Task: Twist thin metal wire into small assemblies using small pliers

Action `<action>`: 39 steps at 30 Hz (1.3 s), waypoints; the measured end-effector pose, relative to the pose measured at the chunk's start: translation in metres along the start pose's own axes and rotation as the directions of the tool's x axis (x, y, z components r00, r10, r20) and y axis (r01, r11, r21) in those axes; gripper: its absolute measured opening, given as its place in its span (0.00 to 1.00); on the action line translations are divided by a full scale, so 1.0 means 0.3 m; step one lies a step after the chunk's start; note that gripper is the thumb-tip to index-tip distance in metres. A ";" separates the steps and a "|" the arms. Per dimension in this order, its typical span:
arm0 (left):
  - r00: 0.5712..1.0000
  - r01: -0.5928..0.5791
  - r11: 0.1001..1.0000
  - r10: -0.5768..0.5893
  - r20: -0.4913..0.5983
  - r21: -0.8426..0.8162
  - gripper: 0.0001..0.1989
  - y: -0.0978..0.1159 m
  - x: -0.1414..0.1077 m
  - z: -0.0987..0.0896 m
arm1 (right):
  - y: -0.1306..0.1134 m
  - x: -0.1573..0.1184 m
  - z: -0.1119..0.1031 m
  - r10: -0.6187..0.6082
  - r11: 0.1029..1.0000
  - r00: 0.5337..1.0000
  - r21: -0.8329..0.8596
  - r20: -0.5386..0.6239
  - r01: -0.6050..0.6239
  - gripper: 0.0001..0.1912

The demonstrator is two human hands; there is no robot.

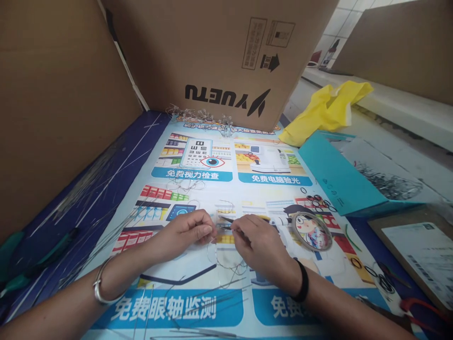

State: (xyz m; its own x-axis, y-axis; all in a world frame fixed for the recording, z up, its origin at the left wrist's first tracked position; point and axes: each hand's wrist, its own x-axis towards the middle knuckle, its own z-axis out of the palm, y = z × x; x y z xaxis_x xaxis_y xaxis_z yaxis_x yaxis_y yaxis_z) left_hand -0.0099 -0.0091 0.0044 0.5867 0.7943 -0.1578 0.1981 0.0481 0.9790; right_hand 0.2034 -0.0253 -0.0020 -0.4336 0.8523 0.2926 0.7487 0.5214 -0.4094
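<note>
Evidently, both hands work close together over a printed poster point(215, 191) strewn with wire.
From the left, green-handled pliers-like tool point(46, 257) and loose straight wires point(88, 208) lie by the cardboard; the left hand point(189, 230) has thumb and fingertips pressed together just above a thin curved wire point(215, 255), though what they pinch is too small to tell; the right hand point(260, 243) grips a dark pointed tool point(227, 219), tips toward the left fingers; then come a tape roll point(328, 236), black rings point(316, 201) and a turquoise box point(334, 177).
</note>
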 end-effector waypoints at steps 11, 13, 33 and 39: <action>1.000 -0.007 0.997 0.008 -0.013 0.072 0.12 -0.006 0.000 0.000 | -0.011 -0.007 -0.009 -0.018 1.000 1.000 -0.008 0.022 0.018 0.07; 0.999 0.000 0.997 0.003 -0.040 0.081 0.12 -0.006 0.000 0.005 | -0.015 -0.008 -0.008 -0.031 1.000 0.999 0.002 0.034 0.031 0.07; 0.979 0.052 0.950 0.012 -0.205 0.306 0.09 0.030 0.010 0.067 | -0.028 -0.018 0.018 -0.141 0.990 0.990 -0.002 0.016 0.141 0.08; 0.985 0.006 0.962 0.042 -0.169 0.275 0.09 0.028 0.002 0.068 | -0.023 -0.018 0.023 -0.157 0.988 0.987 -0.001 0.015 0.157 0.08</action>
State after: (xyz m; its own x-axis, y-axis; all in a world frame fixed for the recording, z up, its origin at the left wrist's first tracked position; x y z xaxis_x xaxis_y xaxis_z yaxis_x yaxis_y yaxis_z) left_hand 0.0082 -0.0205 0.0098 0.4530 0.8867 -0.0925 0.4098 -0.1150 0.9049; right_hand 0.1971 -0.0333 -0.0066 -0.5534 0.7601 0.3407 0.6717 0.6491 -0.3570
